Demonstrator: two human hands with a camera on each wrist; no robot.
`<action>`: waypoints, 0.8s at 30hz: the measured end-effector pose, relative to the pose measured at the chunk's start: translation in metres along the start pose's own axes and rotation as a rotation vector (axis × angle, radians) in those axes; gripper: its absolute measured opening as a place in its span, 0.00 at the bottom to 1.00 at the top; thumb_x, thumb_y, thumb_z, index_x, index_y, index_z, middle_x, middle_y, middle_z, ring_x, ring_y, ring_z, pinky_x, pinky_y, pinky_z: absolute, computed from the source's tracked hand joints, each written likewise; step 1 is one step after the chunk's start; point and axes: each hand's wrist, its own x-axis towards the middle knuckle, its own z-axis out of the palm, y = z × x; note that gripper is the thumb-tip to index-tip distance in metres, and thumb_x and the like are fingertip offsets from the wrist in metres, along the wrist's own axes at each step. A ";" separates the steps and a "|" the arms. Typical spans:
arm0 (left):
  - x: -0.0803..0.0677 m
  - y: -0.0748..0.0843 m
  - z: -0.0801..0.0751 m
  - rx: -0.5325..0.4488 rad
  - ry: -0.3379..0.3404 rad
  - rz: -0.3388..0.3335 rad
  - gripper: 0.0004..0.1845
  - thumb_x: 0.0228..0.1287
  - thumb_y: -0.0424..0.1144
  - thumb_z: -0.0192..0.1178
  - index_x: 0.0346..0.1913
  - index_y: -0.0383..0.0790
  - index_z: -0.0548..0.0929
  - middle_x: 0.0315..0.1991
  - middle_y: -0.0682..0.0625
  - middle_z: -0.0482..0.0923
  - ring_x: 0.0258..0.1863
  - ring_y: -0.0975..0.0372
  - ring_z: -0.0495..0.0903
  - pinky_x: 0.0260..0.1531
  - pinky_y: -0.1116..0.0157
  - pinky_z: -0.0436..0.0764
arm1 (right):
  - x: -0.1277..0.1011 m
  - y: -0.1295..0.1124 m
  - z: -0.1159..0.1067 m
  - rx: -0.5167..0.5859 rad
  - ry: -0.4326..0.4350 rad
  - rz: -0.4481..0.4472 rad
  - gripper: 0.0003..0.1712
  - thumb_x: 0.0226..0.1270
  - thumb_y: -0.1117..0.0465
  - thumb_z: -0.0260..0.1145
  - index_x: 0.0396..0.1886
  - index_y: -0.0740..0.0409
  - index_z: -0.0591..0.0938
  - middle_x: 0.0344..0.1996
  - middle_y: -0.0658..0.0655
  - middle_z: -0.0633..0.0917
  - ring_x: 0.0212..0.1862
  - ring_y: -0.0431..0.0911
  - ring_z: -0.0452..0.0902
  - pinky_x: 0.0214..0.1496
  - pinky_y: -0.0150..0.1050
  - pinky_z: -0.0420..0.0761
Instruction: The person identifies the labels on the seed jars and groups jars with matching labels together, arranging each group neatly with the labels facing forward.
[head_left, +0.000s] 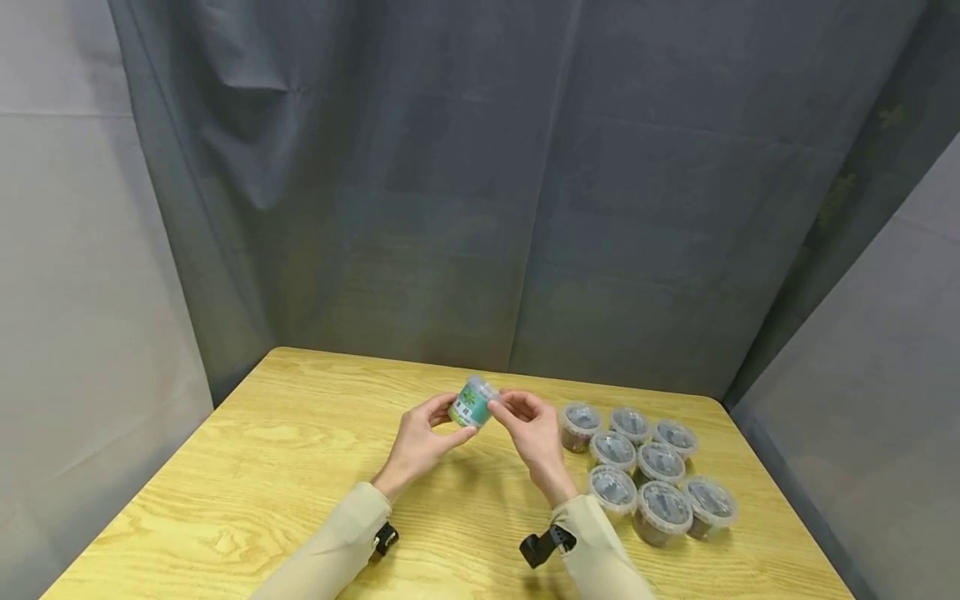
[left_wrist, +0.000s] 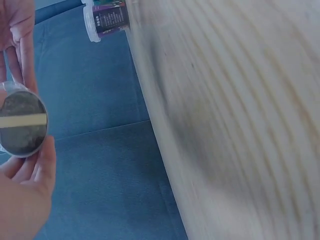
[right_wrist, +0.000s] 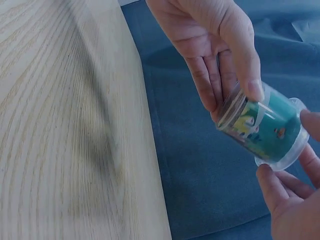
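Note:
A small clear plastic tub (head_left: 472, 403) with a green printed label is held up in front of me, tilted, above the table. My left hand (head_left: 416, 440) grips its body near the base, the thumb along the label. At the lid end, my right hand (head_left: 531, 429) holds the rim between thumb and fingers. The right wrist view shows the clear lid rim (right_wrist: 295, 155) with fingers on both sides of it. In the left wrist view the tub's dark round base (left_wrist: 22, 137) faces the camera, crossed by a pale strip.
Several similar lidded tubs (head_left: 663, 510) stand grouped on the right of the wooden table (head_left: 247, 467), close to my right forearm. One with a purple label (left_wrist: 111, 19) shows in the left wrist view. Dark curtains (head_left: 420, 208) hang behind the table's far edge.

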 end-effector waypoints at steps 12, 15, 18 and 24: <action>0.003 -0.004 -0.005 0.076 0.069 0.042 0.28 0.52 0.43 0.76 0.57 0.44 0.80 0.50 0.50 0.84 0.49 0.59 0.84 0.54 0.56 0.82 | 0.006 -0.001 0.013 -0.129 0.038 0.033 0.20 0.53 0.46 0.77 0.38 0.54 0.85 0.38 0.55 0.88 0.45 0.45 0.84 0.46 0.37 0.81; 0.005 -0.008 -0.013 0.007 0.028 -0.020 0.24 0.57 0.47 0.72 0.56 0.45 0.81 0.50 0.51 0.84 0.50 0.58 0.83 0.55 0.55 0.81 | 0.010 0.004 0.014 -0.160 0.008 0.021 0.18 0.55 0.47 0.77 0.37 0.53 0.85 0.38 0.54 0.88 0.45 0.45 0.84 0.46 0.39 0.82; 0.008 -0.012 -0.023 -0.042 -0.008 -0.078 0.23 0.62 0.49 0.68 0.58 0.44 0.81 0.50 0.49 0.84 0.49 0.58 0.83 0.54 0.56 0.82 | 0.014 0.011 0.015 -0.206 -0.060 -0.016 0.15 0.57 0.49 0.75 0.37 0.53 0.85 0.38 0.53 0.88 0.46 0.45 0.84 0.48 0.41 0.84; 0.011 -0.019 -0.039 0.022 -0.141 -0.095 0.26 0.65 0.49 0.64 0.66 0.59 0.73 0.60 0.47 0.77 0.49 0.55 0.84 0.48 0.56 0.85 | 0.024 0.026 0.020 -0.353 -0.216 -0.149 0.12 0.60 0.52 0.74 0.38 0.52 0.85 0.39 0.52 0.88 0.47 0.46 0.85 0.49 0.41 0.86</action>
